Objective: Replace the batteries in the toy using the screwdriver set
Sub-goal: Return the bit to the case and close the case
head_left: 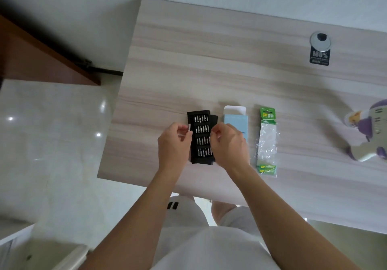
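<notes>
Surface (230, 60): I see pale wood grain, with everything lying near my edge.
Toy (368, 131): it sits far to my right, partly out of view and well apart from both hands.
Battery pack (268, 141): green and clear, it lies right of the blue box (235, 119), untouched.
Screwdriver set (202, 137): the black case lies open between my hands, rows of bits showing.
Left hand (172, 144): its fingers pinch a slim silver piece, likely the driver handle.
Right hand (229, 144): its fingers are curled at the case's edge; I cannot tell whether they hold a bit.
Step in hand: I judge it to be choosing a bit; match it to the toy's screw before seating it squarely.
</notes>
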`<state>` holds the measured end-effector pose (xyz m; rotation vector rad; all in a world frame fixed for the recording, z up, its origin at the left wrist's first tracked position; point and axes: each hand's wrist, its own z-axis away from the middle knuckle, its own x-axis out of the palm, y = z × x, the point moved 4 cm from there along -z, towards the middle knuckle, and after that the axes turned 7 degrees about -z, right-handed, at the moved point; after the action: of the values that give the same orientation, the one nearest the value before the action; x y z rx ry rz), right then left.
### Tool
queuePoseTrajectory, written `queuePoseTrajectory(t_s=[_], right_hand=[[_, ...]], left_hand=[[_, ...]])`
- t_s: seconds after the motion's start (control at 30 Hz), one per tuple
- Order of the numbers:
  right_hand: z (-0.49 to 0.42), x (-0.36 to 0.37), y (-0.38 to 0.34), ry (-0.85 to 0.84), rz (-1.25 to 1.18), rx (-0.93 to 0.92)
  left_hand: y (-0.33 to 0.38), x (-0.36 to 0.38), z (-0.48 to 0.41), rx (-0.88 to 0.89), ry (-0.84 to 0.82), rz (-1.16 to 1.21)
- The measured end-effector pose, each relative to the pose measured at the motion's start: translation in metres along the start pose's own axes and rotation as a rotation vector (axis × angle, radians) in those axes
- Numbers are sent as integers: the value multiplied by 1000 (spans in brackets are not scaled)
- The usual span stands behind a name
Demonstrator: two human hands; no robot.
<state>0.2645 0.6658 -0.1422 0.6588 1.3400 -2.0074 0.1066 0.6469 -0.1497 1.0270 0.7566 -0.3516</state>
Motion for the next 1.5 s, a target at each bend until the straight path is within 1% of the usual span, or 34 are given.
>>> queuePoseTrajectory(t_s=[0.33, 0.67, 0.8, 0.93, 1.03, 1.17, 1.3, 1.5], right_hand=[[-8, 3, 1, -4, 2, 6], [-13, 7, 3, -34, 2, 33], [-13, 7, 4, -30, -12, 37], [-14, 7, 5, -33, -24, 34], [-14, 7, 5, -37, -31, 38], [-16, 7, 7, -38, -61, 67], [-16, 6, 8, -36, -74, 72], [-17, 5, 8, -31, -82, 69]], left_hand=[[5, 7, -1, -77, 97, 10], [1, 15, 6, 10, 149, 35], [-1, 19, 2, -11, 107, 76], [-9, 20, -2, -146, 64, 195], [-16, 22, -6, -221, -37, 262], [-22, 24, -18, -324, -160, 239], [-24, 24, -24, -372, -201, 226], [-25, 25, -25, -409, -231, 285]])
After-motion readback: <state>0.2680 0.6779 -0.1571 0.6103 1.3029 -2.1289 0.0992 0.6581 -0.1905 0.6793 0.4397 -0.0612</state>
